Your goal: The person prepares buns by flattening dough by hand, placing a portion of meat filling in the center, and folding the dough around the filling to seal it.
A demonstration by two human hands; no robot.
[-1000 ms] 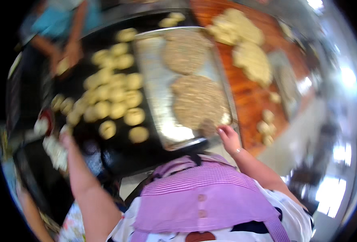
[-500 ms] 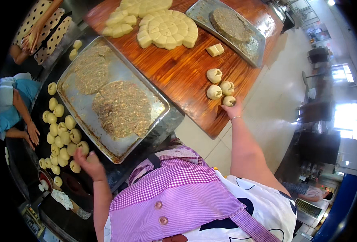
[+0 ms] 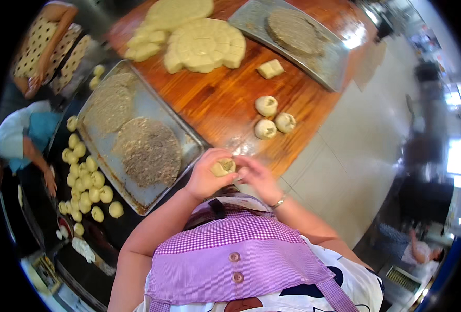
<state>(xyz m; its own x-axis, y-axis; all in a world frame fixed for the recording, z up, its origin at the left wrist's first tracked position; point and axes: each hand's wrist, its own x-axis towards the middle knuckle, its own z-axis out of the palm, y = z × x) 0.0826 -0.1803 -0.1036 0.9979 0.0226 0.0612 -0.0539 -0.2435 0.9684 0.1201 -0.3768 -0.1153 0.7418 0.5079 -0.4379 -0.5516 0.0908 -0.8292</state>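
At the tray's near right corner my left hand (image 3: 202, 179) is wrapped round a pale dough ball (image 3: 223, 167) with a creased opening on top. My right hand (image 3: 259, 182), fingers curved, meets that ball from the right. Three similar balls (image 3: 266, 105) sit above on the wooden table (image 3: 209, 104). The metal tray (image 3: 188, 141) beside my hands bears two flat rounds of speckled filling (image 3: 147, 151). Many yellow dough balls (image 3: 98, 179) lie on the black surface left of it.
Sheets of scored dough (image 3: 204, 47) and a second tray (image 3: 329, 73) occupy the table's far part. Two co-workers (image 3: 43, 49) (image 3: 38, 135) stand at the left; another person (image 3: 412, 249) is at lower right. Tiled floor (image 3: 324, 166) shows right of the table.
My right hand has moved from the group of balls on the table toward my middle with one ball. My left hand has come over from the black surface to hold it.
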